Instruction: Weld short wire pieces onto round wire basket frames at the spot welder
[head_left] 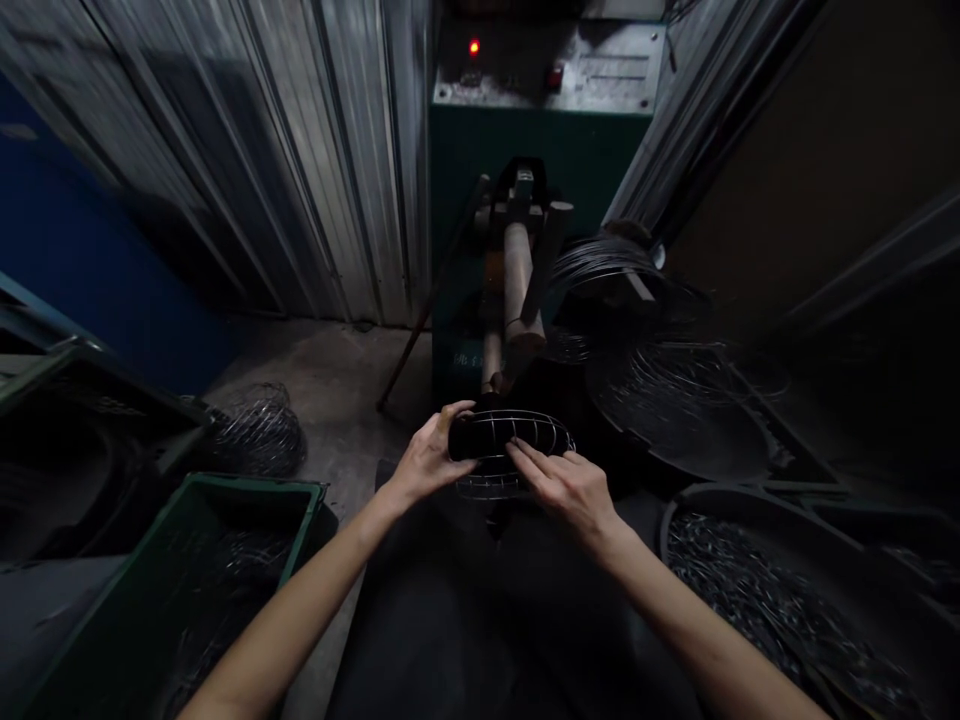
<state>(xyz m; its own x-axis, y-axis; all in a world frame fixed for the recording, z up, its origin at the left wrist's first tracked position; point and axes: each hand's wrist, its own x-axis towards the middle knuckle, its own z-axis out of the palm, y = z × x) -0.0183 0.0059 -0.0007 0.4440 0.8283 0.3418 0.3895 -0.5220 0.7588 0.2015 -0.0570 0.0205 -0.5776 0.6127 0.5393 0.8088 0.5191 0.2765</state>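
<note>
Several fingers of our left hand [427,455] are cupping the left end of the wire cage [492,432], probably to steady it, and our right hand [568,487] is gripping the right end. We're holding it near the machine's [592,145] lower rod [492,350], too dark to tell if they're touching. Green bin's [251,482] sitting handy to our left.

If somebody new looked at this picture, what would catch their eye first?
Probably the glowing red light on the panel at the top, bright against the dim scene. Next, perhaps, the rounded wire frame near the center, with the left hand at one side and the right hand's fingers against it.
</note>
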